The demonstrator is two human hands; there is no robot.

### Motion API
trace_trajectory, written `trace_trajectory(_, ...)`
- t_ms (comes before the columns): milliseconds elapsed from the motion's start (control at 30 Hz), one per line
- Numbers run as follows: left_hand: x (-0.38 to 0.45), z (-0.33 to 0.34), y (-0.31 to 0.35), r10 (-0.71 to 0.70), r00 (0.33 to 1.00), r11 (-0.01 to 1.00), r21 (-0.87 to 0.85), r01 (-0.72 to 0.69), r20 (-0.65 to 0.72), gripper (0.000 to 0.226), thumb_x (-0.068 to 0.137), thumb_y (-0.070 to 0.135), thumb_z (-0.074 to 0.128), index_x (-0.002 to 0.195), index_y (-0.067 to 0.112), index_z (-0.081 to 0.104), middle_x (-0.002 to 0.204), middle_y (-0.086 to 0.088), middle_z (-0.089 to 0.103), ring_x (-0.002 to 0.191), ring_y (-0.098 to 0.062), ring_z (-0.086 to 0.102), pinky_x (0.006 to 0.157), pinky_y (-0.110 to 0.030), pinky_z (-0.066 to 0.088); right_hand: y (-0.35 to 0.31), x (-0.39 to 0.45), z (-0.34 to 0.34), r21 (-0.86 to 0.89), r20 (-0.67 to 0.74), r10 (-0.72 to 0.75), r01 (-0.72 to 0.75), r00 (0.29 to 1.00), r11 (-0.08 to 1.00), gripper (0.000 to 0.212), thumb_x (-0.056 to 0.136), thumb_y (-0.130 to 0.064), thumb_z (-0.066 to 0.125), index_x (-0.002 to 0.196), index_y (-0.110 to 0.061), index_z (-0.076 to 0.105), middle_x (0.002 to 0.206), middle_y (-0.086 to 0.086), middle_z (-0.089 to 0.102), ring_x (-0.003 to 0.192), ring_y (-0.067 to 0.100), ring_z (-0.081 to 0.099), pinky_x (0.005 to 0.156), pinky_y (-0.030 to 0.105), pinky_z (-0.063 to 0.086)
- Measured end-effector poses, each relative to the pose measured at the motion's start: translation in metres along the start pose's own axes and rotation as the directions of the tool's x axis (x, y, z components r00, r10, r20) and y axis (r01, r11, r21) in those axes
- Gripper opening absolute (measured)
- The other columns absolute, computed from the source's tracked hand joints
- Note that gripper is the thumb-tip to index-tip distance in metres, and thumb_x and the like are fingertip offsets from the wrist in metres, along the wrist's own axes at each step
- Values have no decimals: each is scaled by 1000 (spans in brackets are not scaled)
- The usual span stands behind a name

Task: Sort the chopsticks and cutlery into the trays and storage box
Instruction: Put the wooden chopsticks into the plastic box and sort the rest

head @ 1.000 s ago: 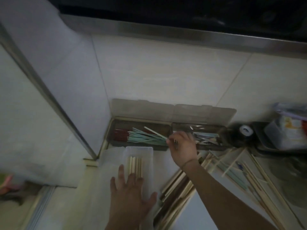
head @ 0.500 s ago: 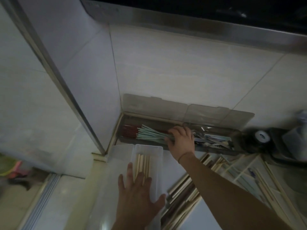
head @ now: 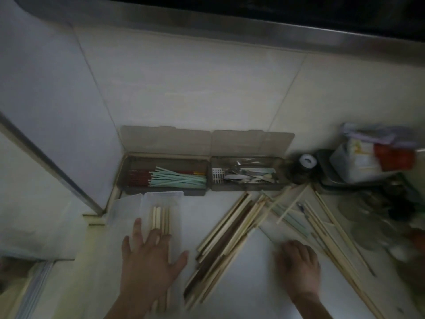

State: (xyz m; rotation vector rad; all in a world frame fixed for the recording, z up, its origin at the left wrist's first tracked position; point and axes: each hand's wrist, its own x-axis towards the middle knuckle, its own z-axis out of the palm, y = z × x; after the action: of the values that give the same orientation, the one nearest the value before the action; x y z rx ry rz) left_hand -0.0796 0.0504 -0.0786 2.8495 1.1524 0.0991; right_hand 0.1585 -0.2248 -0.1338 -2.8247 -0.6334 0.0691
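The left tray (head: 124, 178) is smoky grey and holds dark red chopsticks (head: 139, 178) and mint green chopsticks (head: 181, 179). The storage box (head: 177, 203) is translucent white with pale wooden chopsticks (head: 159, 218). The tabletop (head: 253, 272) is white.

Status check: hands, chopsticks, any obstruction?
Left hand flat on clear box. Right hand blurred, by loose chopsticks. Nothing blocking trays.

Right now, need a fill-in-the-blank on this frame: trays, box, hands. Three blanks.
1. The left hand lies flat on the clear ____.
2. The green chopsticks lie in the ____ tray.
3. The metal cutlery lies in the ____ tray.

Missing words: box; left; right
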Motion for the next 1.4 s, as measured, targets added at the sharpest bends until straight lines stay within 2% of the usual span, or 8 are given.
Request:
trace_trajectory(200, 0, 1, 1, -1, 1000, 1000, 14, 1, -28, 60, 72, 74, 41, 89, 27, 75, 107, -2, 70, 133, -46, 34, 92, -64, 40, 1, -19, -6, 96, -75, 116, -109, 990, 989, 40, 72, -48, 41, 80, -23, 72, 100, 4, 68, 100, 30, 46, 74, 44, 48)
trace_trajectory(467, -2, 2, 2, 4, 998, 1000, 6, -4, -57, 63, 73, 74, 41, 91, 25, 76, 107, -3, 70, 133, -47, 35, 94, -64, 40, 19, -31, -27, 371, -62, 124, -93, 990, 924, 13, 91, -36, 42, 103, -32, 46, 73, 4, 61, 70, 40, 61, 63, 35, 40)
trace_trajectory(600, 0, 0, 1, -11, 999, 1000, 20, 12, -45, 61, 72, 75, 43, 88, 26, 76, 104, -1, 70, 132, -45, 37, 92, -64, 41, -34, 0, -40, 453, 3, -32, 27, 999, 891, 22, 98, -19, 43, 117, -21, 51, 70, -1, 58, 62, 30, 60, 53, 35, 39)
trace_trajectory(733, 1, 0, 3, -21, 999, 1000, -6, 21, -35, 65, 69, 75, 45, 91, 23, 77, 106, -2, 70, 133, -45, 37, 94, -64, 39, -106, 38, -46, 543, -29, -266, 239, 964, 805, 16, 97, -17, 48, 106, -24, 59, 86, -4, 62, 74, 15, 59, 65, 27, 46)
trace_trajectory(900, 2, -3, 3, -24, 999, 998, -51, 22, -31, 64, 64, 76, 51, 89, 24, 76, 107, -3, 69, 134, -44, 38, 95, -65, 38, -203, 84, -45, 539, -99, -491, 462, 865, 704, 15, 92, -11, 54, 103, -16, 62, 95, 2, 66, 81, 14, 60, 72, 25, 48)
trace_trajectory(1033, 4, -2, 2, -30, 999, 998, -64, 29, -24, 65, 61, 77, 55, 90, 23, 76, 107, -4, 70, 133, -44, 41, 94, -64, 39, -258, 121, -30, 458, 35, -597, 518, 801, 722, 19, 83, -3, 50, 93, -20, 53, 87, 8, 61, 77, 30, 57, 65, 34, 43)
trace_trajectory(1200, 4, -4, -1, -44, 999, 997, -58, 43, -12, 64, 62, 77, 55, 90, 22, 75, 110, -5, 68, 134, -43, 41, 93, -66, 41, -296, 161, -2, 221, 316, -675, 640, 667, 736, 51, 65, 15, 56, 109, -9, 61, 114, 15, 57, 107, 30, 51, 91, 31, 44)
trace_trajectory(1400, 5, -5, 2, -39, 999, 996, -82, 38, -16, 66, 61, 77, 57, 93, 22, 74, 112, -6, 68, 134, -44, 42, 94, -68, 41, -300, 174, 15, 154, 380, -682, 685, 624, 712, 52, 71, 14, 53, 118, -6, 61, 125, 13, 56, 119, 30, 44, 97, 27, 38)
